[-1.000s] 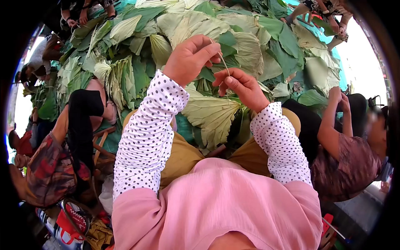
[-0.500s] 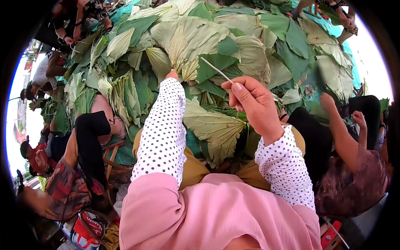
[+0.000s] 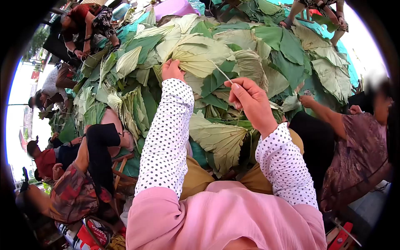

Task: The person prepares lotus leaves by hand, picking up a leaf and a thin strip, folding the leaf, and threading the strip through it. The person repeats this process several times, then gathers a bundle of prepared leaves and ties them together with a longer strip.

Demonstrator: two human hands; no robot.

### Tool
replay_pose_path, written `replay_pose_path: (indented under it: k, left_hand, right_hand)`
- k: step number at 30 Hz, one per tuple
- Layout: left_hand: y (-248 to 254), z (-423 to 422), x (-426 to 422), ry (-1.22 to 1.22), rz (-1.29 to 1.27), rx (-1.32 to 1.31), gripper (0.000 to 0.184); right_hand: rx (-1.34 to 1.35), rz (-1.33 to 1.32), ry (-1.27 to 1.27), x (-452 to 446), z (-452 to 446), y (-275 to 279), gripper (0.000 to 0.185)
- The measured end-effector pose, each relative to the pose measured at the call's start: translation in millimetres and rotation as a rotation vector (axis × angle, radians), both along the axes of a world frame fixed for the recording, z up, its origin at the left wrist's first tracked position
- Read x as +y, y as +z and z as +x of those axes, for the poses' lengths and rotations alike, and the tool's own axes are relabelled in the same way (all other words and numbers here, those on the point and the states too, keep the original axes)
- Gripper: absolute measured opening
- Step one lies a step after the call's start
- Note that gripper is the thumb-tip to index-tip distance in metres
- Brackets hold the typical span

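A heap of large lotus leaves (image 3: 221, 37), some pale and dry, some dark green, spreads in front of me. My left hand (image 3: 173, 71) is closed, pinching the gathered end of a pale, fan-shaped lotus leaf (image 3: 203, 54) on top of the heap. In my right hand (image 3: 252, 100), also closed, is a thin, pale rod (image 3: 221, 71) that points up and to the left. Its tip comes close to the lower edge of that leaf; whether they touch I cannot tell. Another creased leaf (image 3: 221, 135) hangs near my knees.
People sit around the heap: one person (image 3: 354, 141) close on my right, another (image 3: 75, 191) on my left, others farther off. A teal sheet (image 3: 352, 62) lies under the leaves. A purple basin (image 3: 175, 7) stands at the far side, and a wooden stool (image 3: 121, 166) is at my left.
My left hand has risen slightly and turned, so its fingers now show at the leaf's end. The leaf has swung to point rightward. My right hand still holds the rod, nearly in place.
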State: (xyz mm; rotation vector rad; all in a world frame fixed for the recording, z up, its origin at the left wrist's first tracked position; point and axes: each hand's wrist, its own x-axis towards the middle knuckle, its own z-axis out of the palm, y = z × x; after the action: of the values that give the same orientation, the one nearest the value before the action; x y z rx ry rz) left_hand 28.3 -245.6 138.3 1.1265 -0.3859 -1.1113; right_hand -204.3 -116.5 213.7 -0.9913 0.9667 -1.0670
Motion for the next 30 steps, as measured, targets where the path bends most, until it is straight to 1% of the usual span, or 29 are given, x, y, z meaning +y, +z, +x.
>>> replay_pose_path:
  k: [1, 2, 3, 4, 5, 6, 9, 10, 11, 12, 14, 19, 21, 24, 29, 30]
  left_hand:
    - [6, -1, 3, -0.006, -0.029, -0.015, 0.022]
    - [16, 8, 13, -0.077, -0.089, -0.074, 0.022]
    - [48, 13, 33, -0.148, -0.161, -0.145, 0.022]
    - [53, 13, 38, -0.166, -0.149, -0.156, 0.019]
    - [58, 19, 48, -0.184, -0.192, -0.192, 0.02]
    - [70, 24, 65, -0.194, -0.194, -0.21, 0.02]
    - [76, 29, 96, -0.229, -0.17, -0.213, 0.021]
    - [82, 25, 99, -0.257, -0.178, -0.183, 0.021]
    - [85, 20, 104, -0.287, -0.181, -0.15, 0.021]
    - [85, 14, 109, -0.335, -0.148, -0.197, 0.021]
    - [85, 7, 116, -0.367, -0.153, -0.209, 0.021]
    - [88, -3, 121, -0.437, -0.132, -0.296, 0.021]
    - [89, -3, 121, -0.447, -0.121, -0.291, 0.021]
    - [89, -3, 120, -0.461, -0.121, -0.281, 0.021]
    - [88, -6, 121, -0.488, -0.137, -0.254, 0.022]
    - [93, -8, 123, -0.498, -0.125, -0.216, 0.022]
  right_hand:
    - [0.0, -0.003, 0.0, -2, -1, -6, 0.019]
    - [0.012, -0.034, 0.003, -2, 0, -9, 0.02]
    - [0.014, -0.079, 0.005, 1, 3, -4, 0.02]
    - [-0.003, -0.07, -0.005, 3, 3, -4, 0.018]
    - [-0.013, -0.079, -0.007, 4, 5, -4, 0.018]
    - [0.031, -0.11, -0.007, 10, 10, -3, 0.017]
    - [0.128, -0.173, 0.006, 18, 16, -11, 0.015]
    - [0.175, -0.225, 0.016, 16, 18, -13, 0.015]
    - [0.176, -0.222, 0.014, 17, 20, -14, 0.015]
    - [0.209, -0.25, 0.015, 18, 21, -14, 0.015]
    - [0.235, -0.317, 0.005, 18, 28, -11, 0.015]
    - [0.261, -0.311, -0.035, 13, 30, -14, 0.014]
    - [0.249, -0.326, -0.049, 13, 30, -14, 0.013]
    - [0.236, -0.262, -0.068, 14, 24, -7, 0.015]
    - [0.29, -0.267, -0.062, 15, 22, -7, 0.015]
    - [0.29, -0.266, -0.065, 15, 22, -8, 0.015]
